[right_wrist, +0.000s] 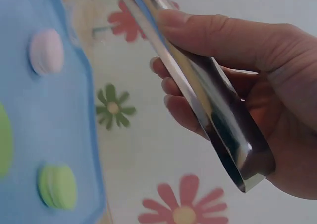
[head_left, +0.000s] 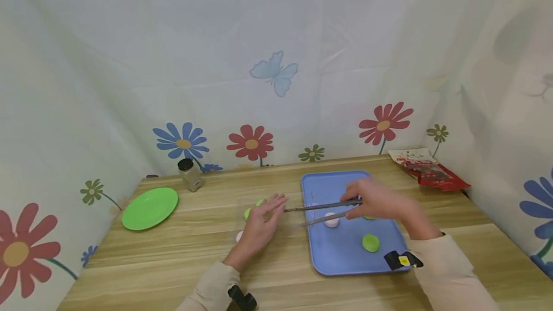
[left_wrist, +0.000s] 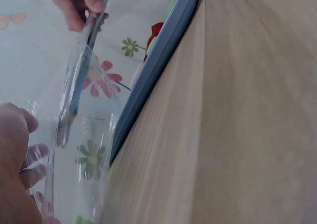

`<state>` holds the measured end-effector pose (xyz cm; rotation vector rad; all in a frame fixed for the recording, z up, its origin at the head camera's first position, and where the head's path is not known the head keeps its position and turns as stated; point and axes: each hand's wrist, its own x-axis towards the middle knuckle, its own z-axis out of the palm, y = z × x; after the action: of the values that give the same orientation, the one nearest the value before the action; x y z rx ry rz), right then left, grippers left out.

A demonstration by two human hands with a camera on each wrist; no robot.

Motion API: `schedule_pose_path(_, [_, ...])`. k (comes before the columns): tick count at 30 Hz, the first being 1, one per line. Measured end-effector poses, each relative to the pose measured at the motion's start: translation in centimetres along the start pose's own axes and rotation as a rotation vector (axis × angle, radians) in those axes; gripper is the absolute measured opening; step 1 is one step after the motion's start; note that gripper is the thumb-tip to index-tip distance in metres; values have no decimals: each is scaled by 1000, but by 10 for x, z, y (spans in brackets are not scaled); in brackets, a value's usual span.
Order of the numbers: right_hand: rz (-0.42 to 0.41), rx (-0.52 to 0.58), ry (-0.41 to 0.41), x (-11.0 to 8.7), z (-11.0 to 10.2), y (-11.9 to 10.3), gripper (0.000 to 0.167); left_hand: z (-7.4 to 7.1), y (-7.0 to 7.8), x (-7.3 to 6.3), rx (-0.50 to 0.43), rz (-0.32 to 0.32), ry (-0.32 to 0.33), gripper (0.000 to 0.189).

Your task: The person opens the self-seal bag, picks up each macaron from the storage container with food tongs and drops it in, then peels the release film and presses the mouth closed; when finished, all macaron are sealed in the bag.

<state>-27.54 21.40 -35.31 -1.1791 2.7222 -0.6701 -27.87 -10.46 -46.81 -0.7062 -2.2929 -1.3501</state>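
Note:
My right hand (head_left: 375, 203) grips metal tongs (right_wrist: 213, 95), thumb on one arm and fingers on the other. The tongs reach left past the rim of the blue tray (head_left: 341, 260), and their tips come close to my left hand (head_left: 261, 224). That hand holds a clear plastic container (left_wrist: 84, 179) by its side, with fingers showing through the plastic. Green macarons (head_left: 247, 213) and a pale pink macaron (head_left: 239, 236) show around the left hand. Another pink macaron (right_wrist: 47, 51) and a green macaron (head_left: 370, 243) sit on the tray, with a further green one partly hidden under the right hand.
At the left of the wooden table (head_left: 173, 263) lies a green plate (head_left: 150, 209). A jar with a black lid (head_left: 190, 175) stands behind it. The red and white packet (head_left: 429, 169) lies at the back right. A flowered curtain (head_left: 276, 23) surrounds the table.

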Motion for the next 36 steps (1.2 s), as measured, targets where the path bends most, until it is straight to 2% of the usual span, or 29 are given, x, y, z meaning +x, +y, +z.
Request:
schedule_pose_path(6, [172,38,14,-35,-28,25,35,0,0,0,0,0,15,25])
schedule_pose_path(10, [290,20,33,-57,-39,45,33,1,-1,-1,-1,-3,7,25])
schedule_pose_path(14, [371,-10,70,-74,-44,62,38,1,-1,-1,-5,0,3,26])
schedule_pose_path(17, [372,11,79,-79,-45,68,38,1,-1,-1,-9,2,3,26])
schedule_pose_path(23, [340,106,6,-73,-42,67,35,-1,0,1,7,-9,4,26])
schedule_pose_path(30, [366,129,-34,-66,-36,67,28,-2,0,2,-6,1,2,25])
schedule_pose_path(36, [360,130,-22,-68,-38,63,27,0,0,2,-6,4,-6,25])
